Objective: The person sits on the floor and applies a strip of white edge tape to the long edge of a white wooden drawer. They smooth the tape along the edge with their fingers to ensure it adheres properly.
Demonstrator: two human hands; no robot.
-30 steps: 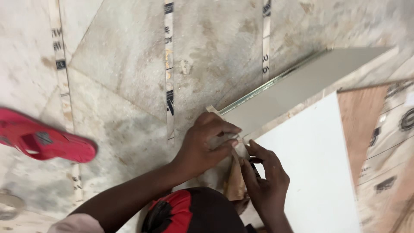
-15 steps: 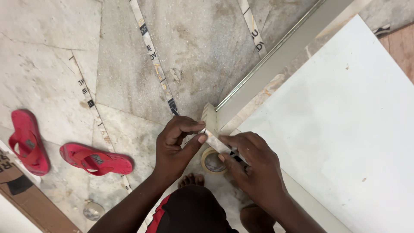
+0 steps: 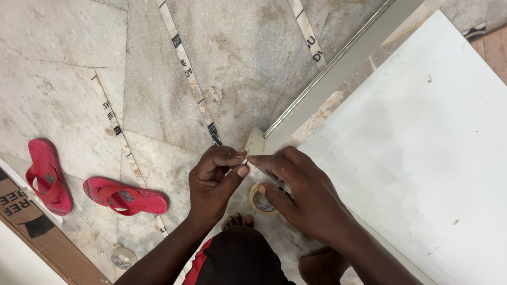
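Note:
My left hand [image 3: 214, 182] pinches the free end of pale masking tape at the near corner of a long grey panel edge [image 3: 338, 66]. My right hand [image 3: 303, 192] holds the roll of masking tape [image 3: 260, 199], with a thumb on its rim and fingers wrapped over it. The fingertips of both hands meet at the panel's taped end [image 3: 255, 142]. A large white board [image 3: 422, 153] lies under the right hand, stretching to the right. My bare toes [image 3: 237, 220] show just below the hands.
Two red flip-flops [image 3: 47, 177] [image 3: 127, 196] lie on the stone floor at left. Printed tape strips [image 3: 190, 79] run along the floor joints. A brown cardboard box [image 3: 26, 221] sits at the lower left, and a small round lid [image 3: 123, 257] lies near it.
The view has swung so the panel and white board now lie further right and the flip-flops show at left. Both hands stay together at the panel's end with the tape roll.

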